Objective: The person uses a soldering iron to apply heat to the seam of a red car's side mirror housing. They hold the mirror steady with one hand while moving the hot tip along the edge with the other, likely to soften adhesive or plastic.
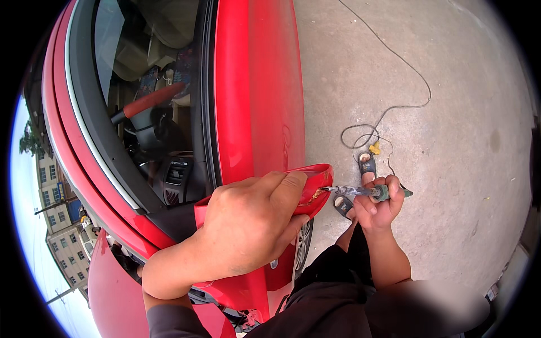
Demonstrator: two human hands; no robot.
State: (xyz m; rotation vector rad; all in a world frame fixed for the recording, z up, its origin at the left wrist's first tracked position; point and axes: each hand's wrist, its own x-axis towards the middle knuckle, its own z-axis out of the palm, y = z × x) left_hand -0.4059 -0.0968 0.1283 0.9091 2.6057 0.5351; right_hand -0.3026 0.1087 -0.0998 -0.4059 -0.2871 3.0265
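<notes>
My left hand (248, 219) is closed around the red wing mirror housing (323, 176) of a red car, thumb and fingers pressing on its shell. Brownish, rough material runs along the inside of the housing near its edge. In my right hand (383, 207) is a soldering iron (360, 191) with a green handle and a long, stained metal shaft. Its tip points left and meets the rough patch, or comes very close to it; actual contact is hard to make out. The left palm hides much of the housing.
The car door (259, 84) and side window (152, 73) stand at the left. A dark cable (420, 73) loops over the concrete floor (473, 152) to a yellow connector (375, 147) by my sandalled feet. At lower left is another red body panel (121, 287).
</notes>
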